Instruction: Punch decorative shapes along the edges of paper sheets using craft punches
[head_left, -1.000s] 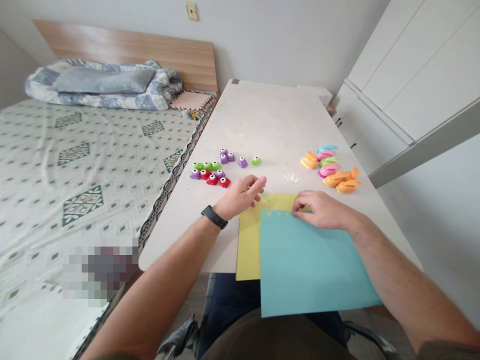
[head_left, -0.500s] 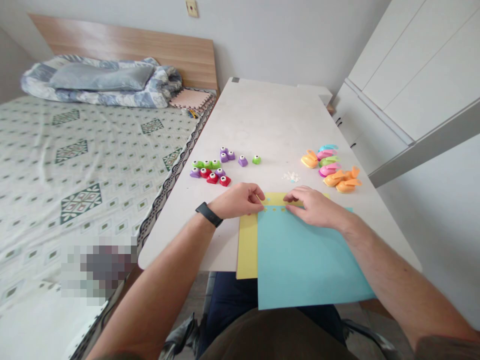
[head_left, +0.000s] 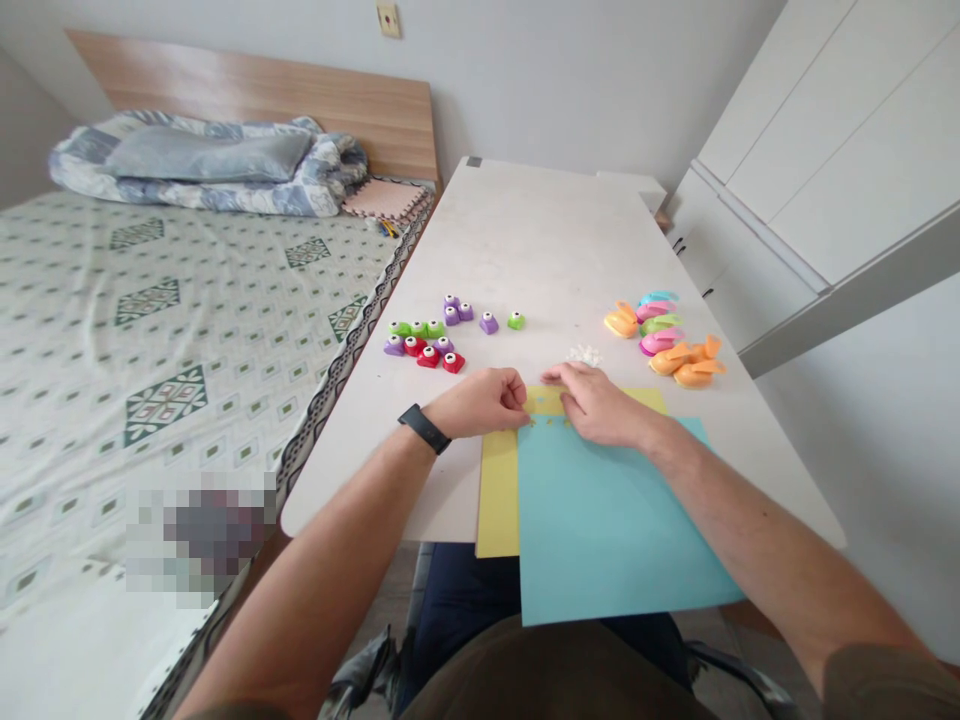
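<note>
A light blue sheet of paper (head_left: 615, 520) lies over yellow paper (head_left: 498, 500), both reaching past the table's front edge. A row of small punched holes runs along the blue sheet's top edge. My left hand (head_left: 487, 402), with a black band on the wrist, is closed at the blue sheet's top left corner, its thumb on that corner. My right hand (head_left: 600, 402) rests over the top edges of both papers, fingers stretched to the left and thumb apart. Between the hands, a tiny blue cutout (head_left: 541, 400) shows on the yellow strip.
White paper bits (head_left: 585, 355) lie just beyond my right hand. Small purple, green and red craft punches (head_left: 427, 356) stand at the left. Orange, pink, green and blue lever punches (head_left: 664, 345) cluster at the right. A bed (head_left: 247, 300) borders the white table (head_left: 547, 240).
My right hand has shifted left and slightly away from me, its fingertips now nearer my left hand. The left hand's fingers have curled in more. The view has shifted slightly.
</note>
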